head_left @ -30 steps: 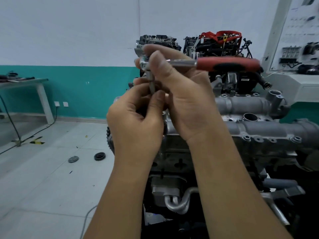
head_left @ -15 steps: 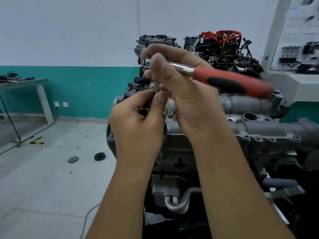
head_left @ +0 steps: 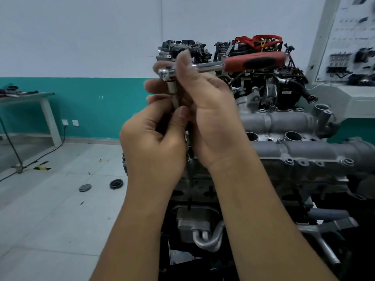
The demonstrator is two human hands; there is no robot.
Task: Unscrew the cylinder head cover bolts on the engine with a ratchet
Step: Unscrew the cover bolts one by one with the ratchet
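Here, right hand [head_left: 205, 110] grips the unlabelled ratchet [head_left: 213, 65]; left hand [head_left: 154, 142] pinches its socket [head_left: 174, 94].

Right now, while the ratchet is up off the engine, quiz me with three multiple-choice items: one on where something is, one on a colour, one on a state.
1. Where do the two round dark discs lie?
A. on the white table
B. on the tiled floor left of the engine
C. on the cylinder head cover

2. What colour is the grip of the chrome ratchet?
A. red and black
B. blue
C. yellow

3. How is the chrome extension bar under the ratchet head held?
A. hanging free
B. seated on a bolt
C. pinched at its lower end by the left hand

Key: 1 B, both sit on the floor tiles. 2 A, red with a black inset. 3 C, the thumb and fingers close round it, while the right hand holds the ratchet head.
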